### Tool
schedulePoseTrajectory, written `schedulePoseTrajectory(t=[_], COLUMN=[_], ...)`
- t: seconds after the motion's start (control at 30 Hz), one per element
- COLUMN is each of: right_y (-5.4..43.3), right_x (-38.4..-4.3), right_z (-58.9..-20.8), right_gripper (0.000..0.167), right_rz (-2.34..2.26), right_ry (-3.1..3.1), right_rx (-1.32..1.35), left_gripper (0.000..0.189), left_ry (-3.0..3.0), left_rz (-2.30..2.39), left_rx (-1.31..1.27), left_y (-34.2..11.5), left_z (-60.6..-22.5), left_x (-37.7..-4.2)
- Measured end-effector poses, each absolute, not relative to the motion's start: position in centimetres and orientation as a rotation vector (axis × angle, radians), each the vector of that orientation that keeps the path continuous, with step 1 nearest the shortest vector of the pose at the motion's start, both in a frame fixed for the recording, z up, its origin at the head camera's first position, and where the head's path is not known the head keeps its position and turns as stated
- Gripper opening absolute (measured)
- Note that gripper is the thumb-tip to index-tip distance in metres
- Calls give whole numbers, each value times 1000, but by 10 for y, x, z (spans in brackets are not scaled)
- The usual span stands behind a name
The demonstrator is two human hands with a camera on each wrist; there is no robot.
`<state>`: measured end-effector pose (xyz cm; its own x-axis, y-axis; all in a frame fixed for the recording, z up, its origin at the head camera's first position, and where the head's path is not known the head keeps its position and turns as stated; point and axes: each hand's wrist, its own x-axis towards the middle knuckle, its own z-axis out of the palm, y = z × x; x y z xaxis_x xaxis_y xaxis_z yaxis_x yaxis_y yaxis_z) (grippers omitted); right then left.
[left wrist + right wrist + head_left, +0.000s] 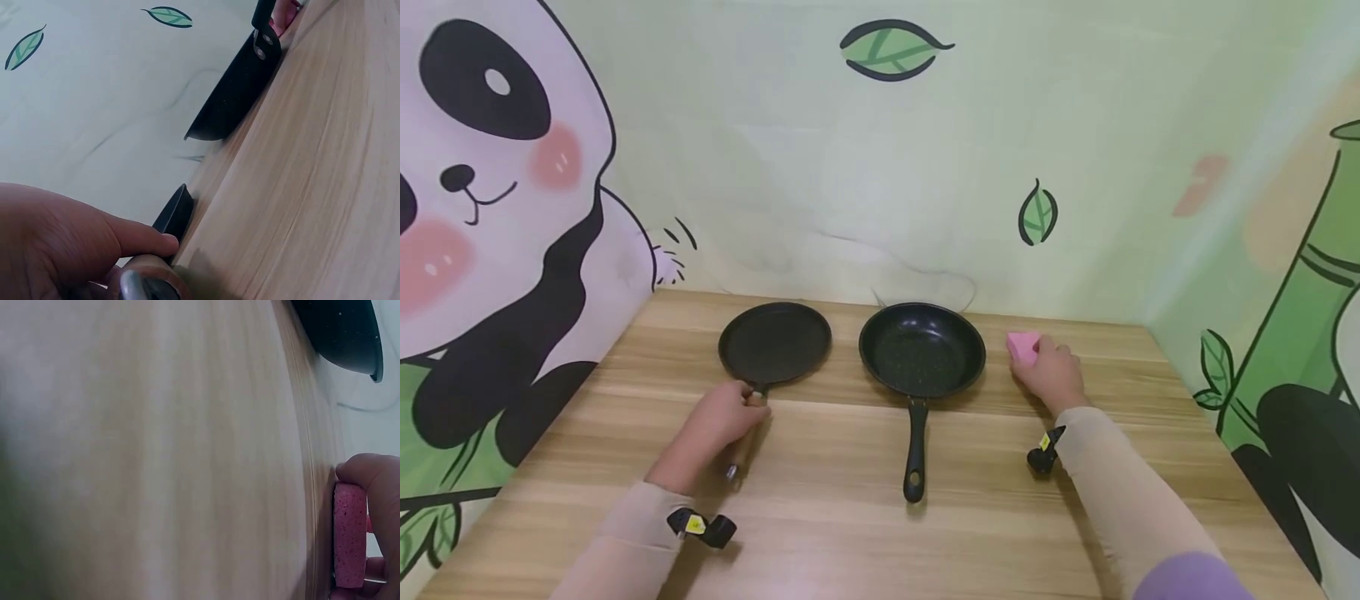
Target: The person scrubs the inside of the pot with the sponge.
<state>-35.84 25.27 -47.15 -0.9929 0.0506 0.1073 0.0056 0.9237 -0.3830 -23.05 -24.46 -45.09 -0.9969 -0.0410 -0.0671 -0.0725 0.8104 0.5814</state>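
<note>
At the left of the table lies a flat, shallow black pan point(775, 342) with a wooden handle point(747, 442). My left hand point(722, 423) grips that handle close to the pan; in the left wrist view the thumb point(147, 240) lies along the top of it. To the right, my right hand point(1054, 375) holds a pink sponge point(1022, 346) at the table surface. The right wrist view shows the sponge point(350, 534) between thumb and fingers. Between the two hands stands a deeper black frying pan point(921, 350), its black handle point(916, 450) toward me.
The wooden table point(835, 533) meets a green wall point(760, 150) painted with leaves at the back. Panda pictures cover the left and right side walls. A small black camera point(702, 527) sits on the left wrist and another camera point(1045, 452) on the right.
</note>
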Motion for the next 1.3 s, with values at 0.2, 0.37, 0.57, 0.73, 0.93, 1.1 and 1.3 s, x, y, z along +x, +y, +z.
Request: schedulePoseTrajectory(t=[0.2, 0.37, 0.57, 0.73, 0.93, 1.1, 1.3], right_y=[250, 243, 203, 151, 90, 43, -5], right_x=[-365, -374, -383, -387, -382, -375, -359], right_z=[-465, -443, -408, -391, -385, -391, -402], right_gripper=[70, 72, 63, 59, 55, 52, 47], right_rz=[594, 805, 852, 871, 813, 762, 660], right_ry=[-3010, -2969, -2872, -2826, -2788, -2815, -2848], right_rx=[-13, 54, 199, 355, 573, 686, 861], left_gripper=[25, 29, 29, 24, 17, 19, 22], left_ry=[2963, 2969, 2978, 2988, 2977, 2978, 3005], left_rz=[896, 878, 838, 792, 752, 691, 599], left_rx=[-53, -41, -22, -30, -67, -105, -96], left_y=[-248, -254, -265, -273, -279, -285, -298], left_z=[-451, -452, -449, -446, -443, -441, -446], left_x=[-226, -224, -218, -215, -213, -213, -217])
